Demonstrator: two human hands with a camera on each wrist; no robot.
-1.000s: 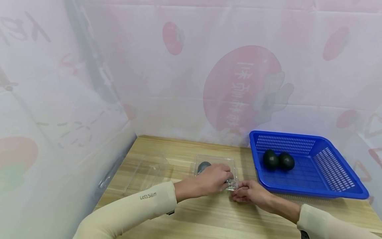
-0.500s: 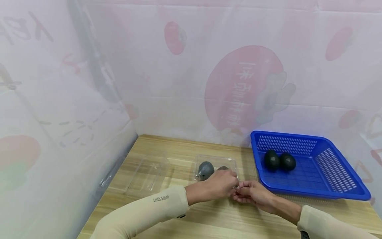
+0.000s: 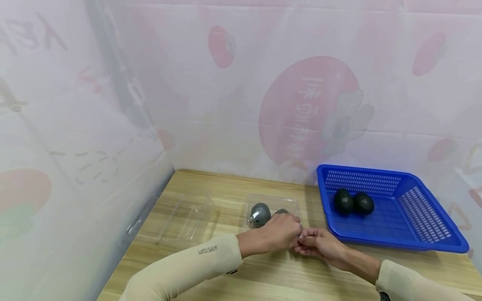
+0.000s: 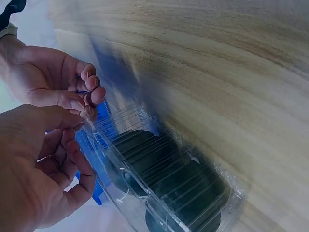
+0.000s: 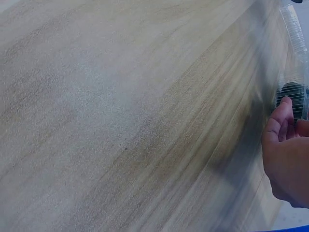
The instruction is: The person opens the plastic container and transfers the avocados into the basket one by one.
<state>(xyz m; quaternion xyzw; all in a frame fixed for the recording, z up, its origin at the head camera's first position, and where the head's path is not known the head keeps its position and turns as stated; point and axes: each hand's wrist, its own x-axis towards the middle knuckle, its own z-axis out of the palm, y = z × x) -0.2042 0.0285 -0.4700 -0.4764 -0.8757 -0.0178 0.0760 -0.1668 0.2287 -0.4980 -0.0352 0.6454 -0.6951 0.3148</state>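
A clear plastic clamshell box [image 3: 290,204] lies on the wooden table with dark green avocados [image 3: 260,214] inside, seen through its ribbed wall in the left wrist view. My left hand [image 3: 276,232] reaches across the box's near side and pinches its near right corner between thumb and forefinger. At that same corner my right hand [image 3: 323,245] holds the edge with thumb and fingertips, the two hands meeting there. The left wrist view shows both thumbs close together at the box's corner [image 4: 88,116]. My left hand covers part of one avocado [image 3: 281,211].
To the right stands a blue perforated basket [image 3: 395,244] with two more avocados [image 3: 354,202] in it. Another clear plastic box [image 3: 186,219] sits at the table's left. A printed cloth wall [image 3: 226,104] rises behind the table [image 3: 241,179].
My left hand has moved right, off the top of the box to its near right corner, uncovering the avocados. My right hand stays at that corner.
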